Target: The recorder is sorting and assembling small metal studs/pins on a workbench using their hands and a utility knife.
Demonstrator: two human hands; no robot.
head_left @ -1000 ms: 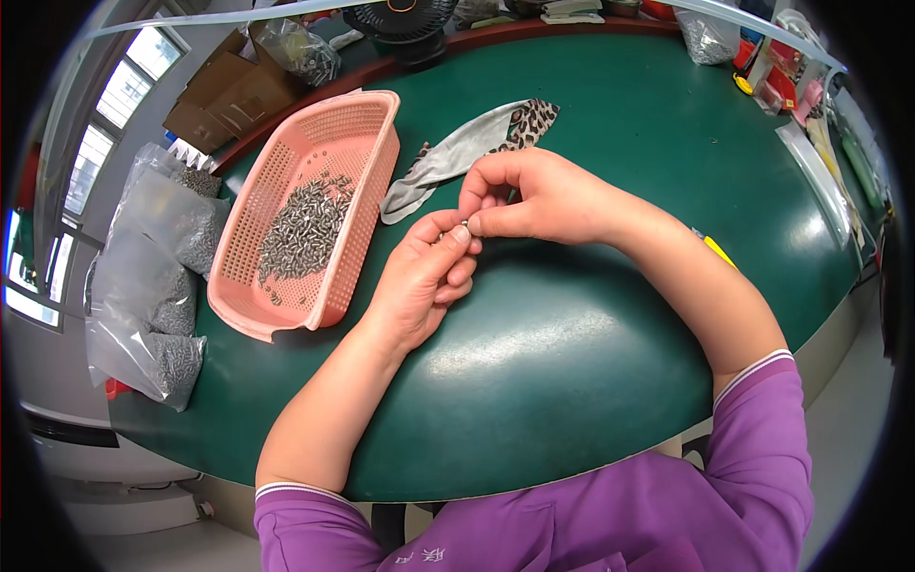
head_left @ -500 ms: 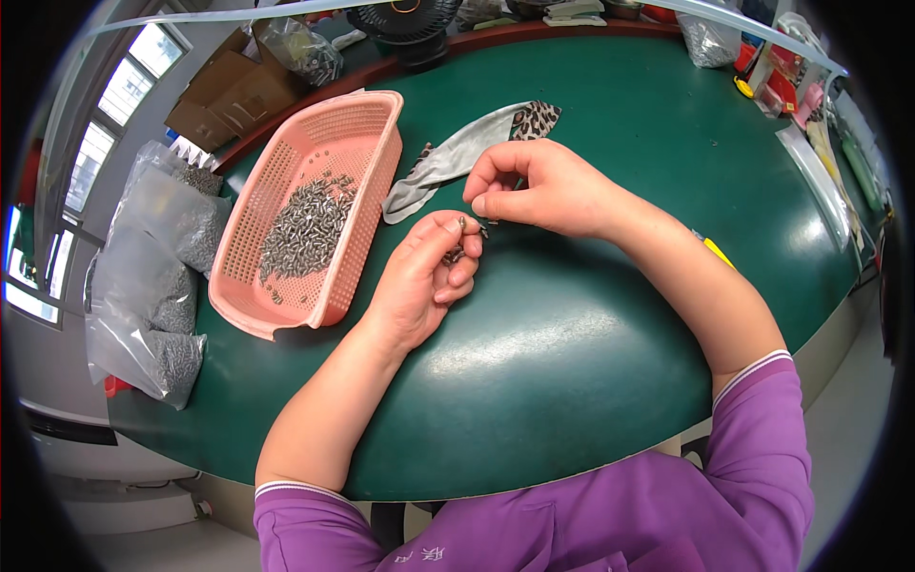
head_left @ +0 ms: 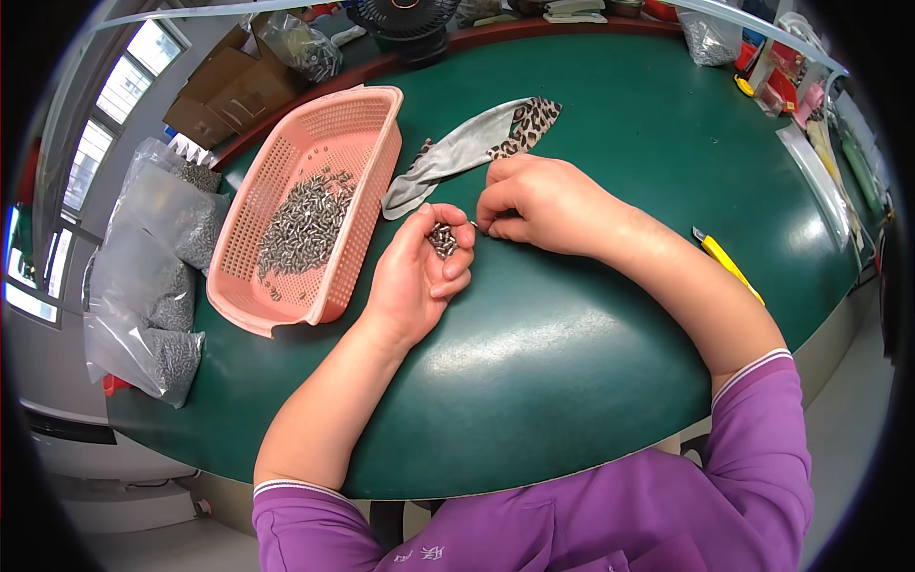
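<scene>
My left hand [head_left: 412,272] is cupped, palm turned up, around a small heap of shiny metal pieces [head_left: 443,240]. They are short and rounded, like tiny screws or pins, too small to tell exactly. Just to its right, my right hand [head_left: 548,205] has thumb and fingers pinched together, with a tiny metal bit [head_left: 474,225] at their tips beside the left fingers. Left of my hands stands a pink plastic basket [head_left: 357,257] with perforated walls. A loose pile of the same metal pieces [head_left: 307,224] lies on its bottom.
Several clear bags [head_left: 157,286] of metal pieces stand along the left edge of the green table [head_left: 534,400]. Beyond my hands lies a grey cloth [head_left: 448,160] with leopard-print ends. A yellow utility knife [head_left: 729,267] rests by my right forearm. A black fan [head_left: 405,24] stands at the back.
My right hand has shifted slightly right and turned, drawing away from the left fingers. The left fingers have loosened, showing more of the metal pieces in the palm. More of the knife shows.
</scene>
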